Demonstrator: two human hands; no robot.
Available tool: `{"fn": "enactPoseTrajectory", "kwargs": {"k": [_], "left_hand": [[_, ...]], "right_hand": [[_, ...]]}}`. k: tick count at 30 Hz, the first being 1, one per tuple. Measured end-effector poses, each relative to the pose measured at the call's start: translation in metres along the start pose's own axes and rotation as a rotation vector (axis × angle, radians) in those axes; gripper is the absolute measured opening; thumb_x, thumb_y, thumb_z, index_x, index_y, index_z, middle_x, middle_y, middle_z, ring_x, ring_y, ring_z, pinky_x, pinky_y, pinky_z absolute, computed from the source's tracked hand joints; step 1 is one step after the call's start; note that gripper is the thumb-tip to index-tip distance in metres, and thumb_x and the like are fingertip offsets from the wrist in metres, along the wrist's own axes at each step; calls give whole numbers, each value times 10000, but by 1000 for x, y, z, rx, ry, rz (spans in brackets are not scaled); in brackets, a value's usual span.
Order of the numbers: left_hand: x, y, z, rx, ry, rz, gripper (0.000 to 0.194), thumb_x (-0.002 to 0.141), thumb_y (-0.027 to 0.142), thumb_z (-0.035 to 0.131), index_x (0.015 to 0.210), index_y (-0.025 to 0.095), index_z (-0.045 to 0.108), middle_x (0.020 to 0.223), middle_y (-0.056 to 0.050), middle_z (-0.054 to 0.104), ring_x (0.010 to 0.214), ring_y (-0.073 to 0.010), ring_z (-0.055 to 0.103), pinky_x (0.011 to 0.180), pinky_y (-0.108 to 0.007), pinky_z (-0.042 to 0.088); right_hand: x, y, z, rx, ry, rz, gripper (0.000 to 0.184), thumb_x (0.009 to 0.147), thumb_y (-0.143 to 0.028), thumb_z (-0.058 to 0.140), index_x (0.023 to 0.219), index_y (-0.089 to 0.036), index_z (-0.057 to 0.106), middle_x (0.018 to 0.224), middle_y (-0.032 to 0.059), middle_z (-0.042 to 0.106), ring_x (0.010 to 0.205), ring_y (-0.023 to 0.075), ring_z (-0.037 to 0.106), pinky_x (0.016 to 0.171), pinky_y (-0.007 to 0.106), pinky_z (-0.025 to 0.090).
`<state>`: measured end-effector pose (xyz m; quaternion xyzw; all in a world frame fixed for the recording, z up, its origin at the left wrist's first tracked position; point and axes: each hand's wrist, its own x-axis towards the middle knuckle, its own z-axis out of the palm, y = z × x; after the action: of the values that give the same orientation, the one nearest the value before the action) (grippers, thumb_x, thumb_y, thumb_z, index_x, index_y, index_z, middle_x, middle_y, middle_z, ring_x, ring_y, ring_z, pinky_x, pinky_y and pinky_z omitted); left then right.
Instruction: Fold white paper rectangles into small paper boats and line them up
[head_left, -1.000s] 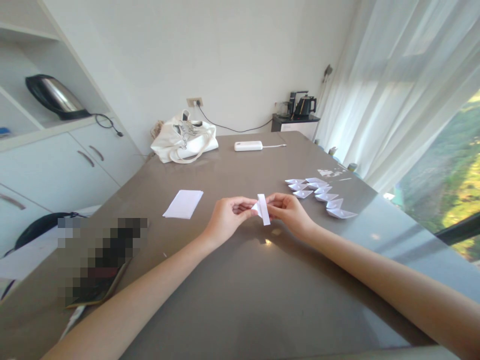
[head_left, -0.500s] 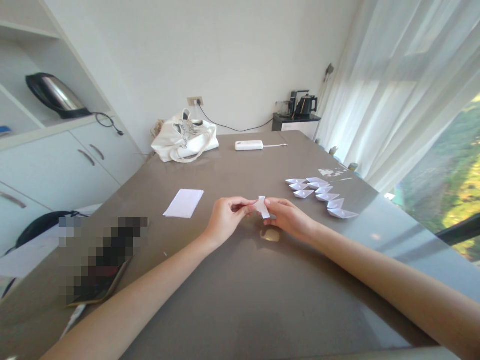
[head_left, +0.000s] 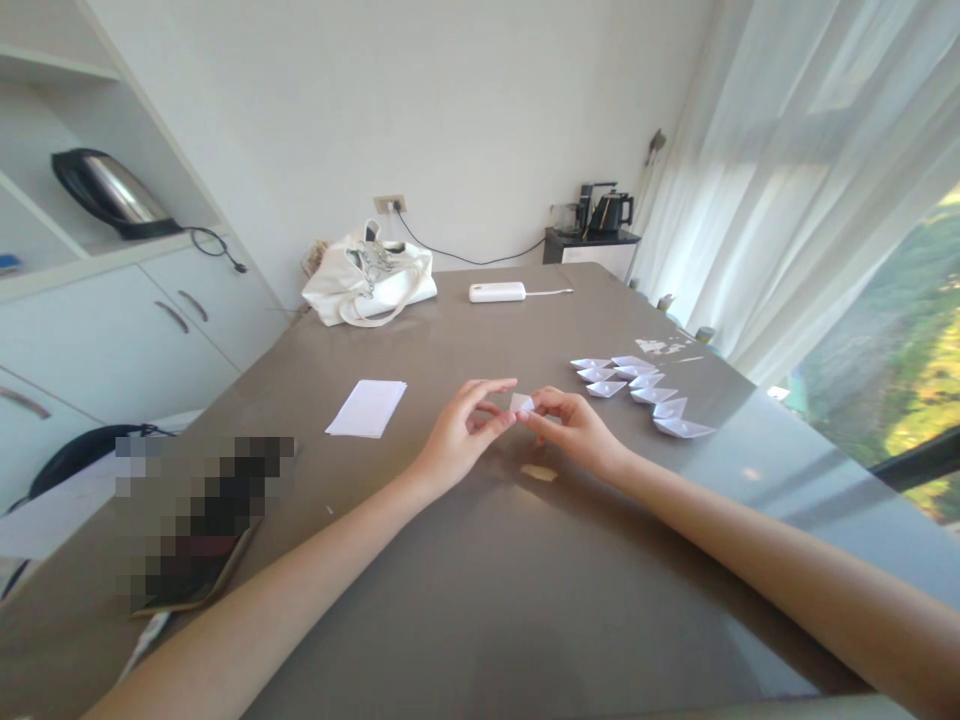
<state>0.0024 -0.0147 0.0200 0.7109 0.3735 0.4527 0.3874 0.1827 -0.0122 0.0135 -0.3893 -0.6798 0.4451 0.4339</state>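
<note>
A small folded white paper piece is pinched between my two hands above the grey table. My left hand grips its left side with thumb and fingertips, the forefinger stretched over the top. My right hand pinches its right side, fingers curled. Only a small corner of the paper shows between the fingers. A stack of white paper sheets lies to the left of my hands. Several finished white paper boats sit in a group to the right.
A white handbag and a white power bank with its cable lie at the table's far end. A blurred dark object lies at the near left edge. A kettle stands on the left shelf. Curtains hang on the right.
The paper strip that stood tall between my fingers has been folded down into a small compact piece. My left forefinger has lifted and stretched over it. Both hands stayed in place.
</note>
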Motion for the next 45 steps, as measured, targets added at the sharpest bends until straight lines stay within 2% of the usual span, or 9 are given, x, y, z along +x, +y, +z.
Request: {"fn": "enactPoseTrajectory", "kwargs": {"k": [2, 8, 13, 18, 23, 29, 40, 42, 45], "left_hand": [[1, 2, -2, 29, -64, 23, 328, 813, 370, 609, 1084, 185, 617, 1219, -110, 545, 925, -160, 607, 742, -242, 503], [0, 2, -2, -57, -122, -67, 265, 789, 388, 634, 877, 138, 612, 810, -48, 672, 751, -152, 631, 701, -244, 499], [-3, 9, -1, 63, -76, 28, 229, 842, 358, 567, 898, 143, 625, 840, -54, 682, 783, -153, 635, 731, -241, 493], [-7, 16, 1, 211, -55, 105, 176, 853, 284, 541, 933, 153, 625, 858, -53, 689, 759, -145, 640, 727, -238, 500], [-11, 17, 5, 252, -81, 150, 166, 843, 237, 533, 990, 163, 552, 766, -18, 678, 685, -123, 634, 665, -216, 495], [-13, 16, 8, 231, -53, 138, 78, 840, 238, 529, 877, 169, 529, 746, -9, 664, 658, -110, 626, 617, -198, 482], [-20, 12, 13, 565, 31, 265, 42, 790, 178, 543, 759, 180, 514, 667, 28, 583, 590, -92, 535, 586, -201, 394], [-20, 12, 14, 509, 21, 233, 12, 801, 178, 534, 794, 178, 524, 692, 19, 602, 610, -96, 550, 596, -201, 398], [-16, 11, 14, 294, -3, 60, 95, 850, 249, 513, 856, 165, 556, 710, 2, 628, 624, -104, 566, 586, -198, 406]], "right_hand": [[0, -1, -1, 13, -44, 3, 346, 723, -514, 652, 750, -169, 663, 786, 34, 559, 696, 144, 526, 509, 226, 489], [-2, -8, -2, 108, -106, 44, 321, 721, -498, 660, 723, -176, 671, 810, 24, 527, 685, 127, 532, 544, 230, 487], [-5, -17, 1, 87, -34, -9, 334, 757, -496, 631, 710, -165, 637, 825, 21, 546, 587, 87, 498, 529, 227, 445], [-9, -18, 7, 146, -16, 74, 347, 790, -512, 594, 791, -165, 594, 617, -21, 536, 500, 83, 470, 480, 212, 409], [-12, -19, 9, 206, -10, 104, 341, 761, -503, 636, 790, -171, 561, 624, -21, 546, 514, 87, 507, 397, 172, 403], [-13, -18, 9, 197, -44, 99, 324, 760, -462, 640, 762, -163, 516, 640, -7, 575, 535, 108, 581, 367, 158, 410], [-14, -13, 11, 157, -29, 168, 102, 732, -236, 588, 764, -174, 514, 673, -14, 584, 578, 112, 578, 432, 186, 483], [-14, -14, 11, 165, -28, 163, 89, 720, -220, 586, 754, -175, 516, 671, -20, 569, 586, 107, 569, 447, 186, 489], [-13, -13, 11, 174, -13, 168, 101, 715, -233, 596, 726, -174, 515, 646, -26, 544, 586, 106, 556, 468, 195, 495]]}}
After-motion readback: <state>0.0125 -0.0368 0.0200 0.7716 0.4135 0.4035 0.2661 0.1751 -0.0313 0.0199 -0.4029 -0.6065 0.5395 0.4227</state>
